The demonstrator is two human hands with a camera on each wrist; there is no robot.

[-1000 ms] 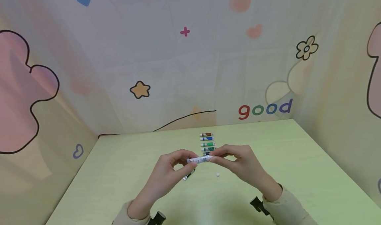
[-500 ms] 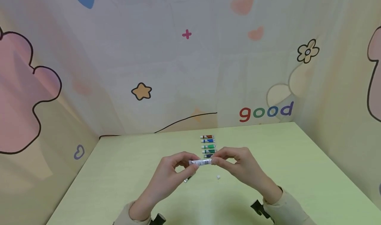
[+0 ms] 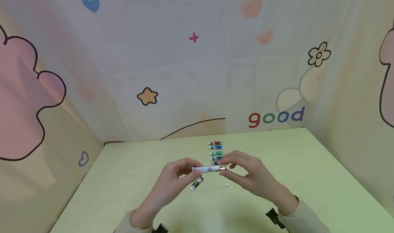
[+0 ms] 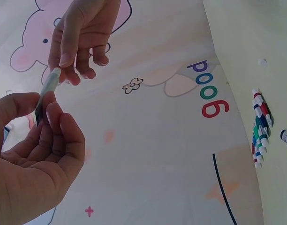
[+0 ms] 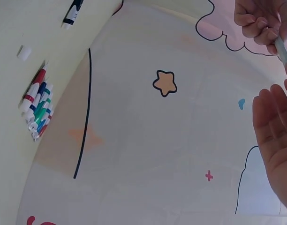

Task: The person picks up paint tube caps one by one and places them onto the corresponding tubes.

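Observation:
A small white paint tube [image 3: 201, 169] is pinched between thumb and fingers of my left hand [image 3: 176, 178], raised above the table. In the left wrist view, the tube's pale tip [image 4: 54, 77] points toward the right hand. My right hand [image 3: 253, 171] hovers by that end, thumb and index finger parted; whether a finger touches the tip is unclear. A red paint tube [image 3: 223, 168] shows through the gap between them, lying on the table beyond. A black paint tube [image 3: 196, 184] and a small white cap [image 3: 226, 185] lie below the hands.
Several paint tubes form a row on the pale green table [image 3: 147, 164], with a brown one [image 3: 215, 143] farthest back and a blue one [image 3: 215, 147] before it. A printed cloth [image 3: 172, 72] encloses the table at the back and sides.
My right fingers have parted and drawn back from the white tube's end, which they pinched before. The red tube has come into view. The left hand still holds the white tube.

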